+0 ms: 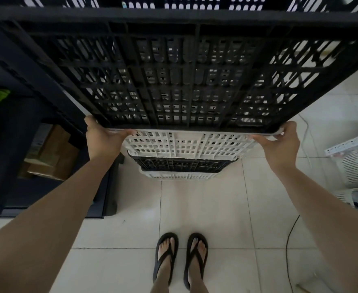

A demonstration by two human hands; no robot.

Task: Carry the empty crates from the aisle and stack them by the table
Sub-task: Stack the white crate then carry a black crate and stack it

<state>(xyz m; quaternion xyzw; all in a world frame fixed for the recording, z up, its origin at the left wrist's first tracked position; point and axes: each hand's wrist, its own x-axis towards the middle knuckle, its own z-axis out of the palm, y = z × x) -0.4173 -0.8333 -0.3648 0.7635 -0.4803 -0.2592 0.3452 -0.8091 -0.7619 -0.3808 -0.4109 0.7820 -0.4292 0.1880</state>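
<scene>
Black crates [173,81], two; white crates [184,144], two.

The top crate [184,81] is black with a slotted grid pattern, the second crate [184,144] white, the third crate [180,164] black, the bottom crate [180,176] white. The floor [201,208] is cream square tiles; the sandals [167,236] are black

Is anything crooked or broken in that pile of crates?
Nothing looks broken or spilled. The black crate lines up squarely over the white crate, with the left hand and right hand gripping its lower corners. Only a loose cable trails on the floor.
</scene>
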